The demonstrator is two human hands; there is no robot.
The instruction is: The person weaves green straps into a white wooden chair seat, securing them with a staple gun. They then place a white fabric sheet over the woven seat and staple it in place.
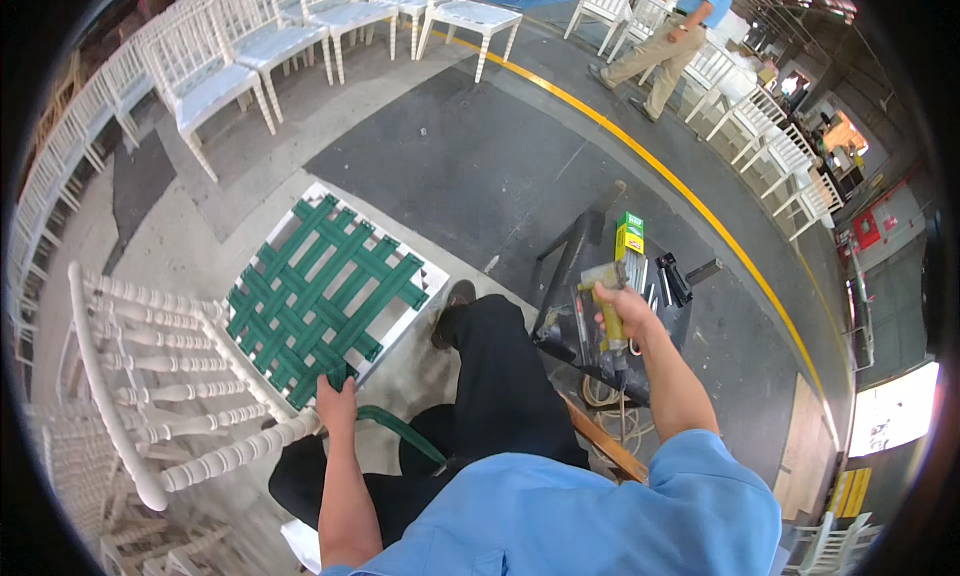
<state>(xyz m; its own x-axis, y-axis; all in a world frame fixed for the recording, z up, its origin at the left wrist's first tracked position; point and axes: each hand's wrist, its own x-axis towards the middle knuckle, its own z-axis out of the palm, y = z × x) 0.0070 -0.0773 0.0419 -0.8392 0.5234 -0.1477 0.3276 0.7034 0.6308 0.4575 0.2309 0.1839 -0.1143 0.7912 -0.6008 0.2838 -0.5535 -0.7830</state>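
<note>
To my left stands a white chair (160, 361) with turned spindles in its back. Green webbing straps (322, 286) are woven across its seat frame (435, 276). At the seat's near edge, my left hand (337, 404) has its fingers closed on a green webbing strap, whose loose tail (405, 431) curves to the right over my leg. Out to the right, over a dark low stand, my right hand (630, 314) is wrapped around the yellow grip of a staple gun (604, 274). The gun is well apart from the chair.
On the dark stand (565, 251) sit a green-and-yellow box (630, 234), metal strips and a black tool (675, 281). A pale hose (630, 426) hangs below. White chairs (270, 46) line the far left; others (755, 116) stand far right, near another person (680, 46).
</note>
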